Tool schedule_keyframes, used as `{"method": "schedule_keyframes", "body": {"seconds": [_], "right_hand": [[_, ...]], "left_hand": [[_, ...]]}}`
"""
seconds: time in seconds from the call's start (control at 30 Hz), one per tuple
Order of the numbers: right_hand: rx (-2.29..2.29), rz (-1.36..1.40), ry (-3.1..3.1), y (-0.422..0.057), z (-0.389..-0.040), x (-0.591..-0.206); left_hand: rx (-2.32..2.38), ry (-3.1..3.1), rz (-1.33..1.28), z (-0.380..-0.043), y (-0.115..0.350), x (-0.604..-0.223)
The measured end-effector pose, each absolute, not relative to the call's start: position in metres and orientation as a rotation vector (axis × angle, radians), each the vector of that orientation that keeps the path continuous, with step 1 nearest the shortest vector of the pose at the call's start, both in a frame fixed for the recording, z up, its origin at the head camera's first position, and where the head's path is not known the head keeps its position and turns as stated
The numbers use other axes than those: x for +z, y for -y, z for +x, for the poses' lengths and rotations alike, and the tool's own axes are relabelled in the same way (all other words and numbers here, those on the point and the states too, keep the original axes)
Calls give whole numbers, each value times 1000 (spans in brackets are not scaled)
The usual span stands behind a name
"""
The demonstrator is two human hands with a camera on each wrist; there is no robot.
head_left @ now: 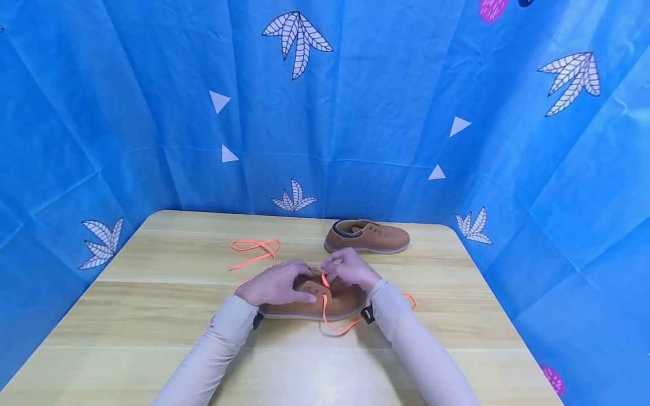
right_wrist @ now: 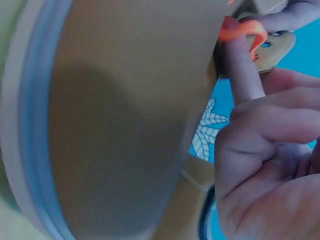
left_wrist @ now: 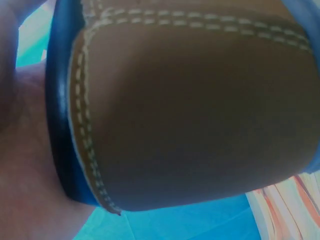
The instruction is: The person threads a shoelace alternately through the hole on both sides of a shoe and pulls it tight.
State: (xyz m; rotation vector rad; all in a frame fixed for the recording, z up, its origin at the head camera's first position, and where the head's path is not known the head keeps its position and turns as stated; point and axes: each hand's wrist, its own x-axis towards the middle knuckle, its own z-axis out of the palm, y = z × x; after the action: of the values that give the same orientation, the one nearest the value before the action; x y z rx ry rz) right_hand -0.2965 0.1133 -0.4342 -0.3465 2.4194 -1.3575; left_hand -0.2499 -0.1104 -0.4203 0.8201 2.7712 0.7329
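A brown shoe [head_left: 347, 303] lies on the table with its toe to the right. My left hand [head_left: 276, 285] grips it near the opening, thumb across the eyelet flap. In the left wrist view the brown stitched side of the shoe [left_wrist: 200, 110] fills most of the picture. An orange shoelace [head_left: 325, 310] runs from the eyelets down to the table. My right hand [head_left: 352, 269] pinches the lace at the far eyelet flap. The right wrist view shows a lace loop [right_wrist: 257, 31] by the index fingertip, beside the flap's eyelets [right_wrist: 272, 47].
A second brown shoe [head_left: 381, 239], unlaced, stands behind at the back right. Another stretch of orange lace [head_left: 261, 244] lies looped on the wooden table [head_left: 167, 316] at the back left. Blue patterned cloth [head_left: 325, 113] hangs round the back and sides.
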Motion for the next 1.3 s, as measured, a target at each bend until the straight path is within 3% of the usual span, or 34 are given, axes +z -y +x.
{"method": "schedule_keyframes", "body": {"seconds": [0.23, 0.57, 0.93, 1.3], "right_hand": [[-1187, -532, -2660, -108, -296, -427], [-1279, -574, -2769, -100, -320, -420], [-1501, -285, -2320, -101, -333, -437], [-1666, -318, -2039, -110, -329, -448]], "left_hand": [[744, -2770, 808, -252, 111, -424], [761, -2765, 841, -252, 114, -426], [749, -2766, 818, -252, 112, -424], [669, -2769, 760, -251, 114, -422]]}}
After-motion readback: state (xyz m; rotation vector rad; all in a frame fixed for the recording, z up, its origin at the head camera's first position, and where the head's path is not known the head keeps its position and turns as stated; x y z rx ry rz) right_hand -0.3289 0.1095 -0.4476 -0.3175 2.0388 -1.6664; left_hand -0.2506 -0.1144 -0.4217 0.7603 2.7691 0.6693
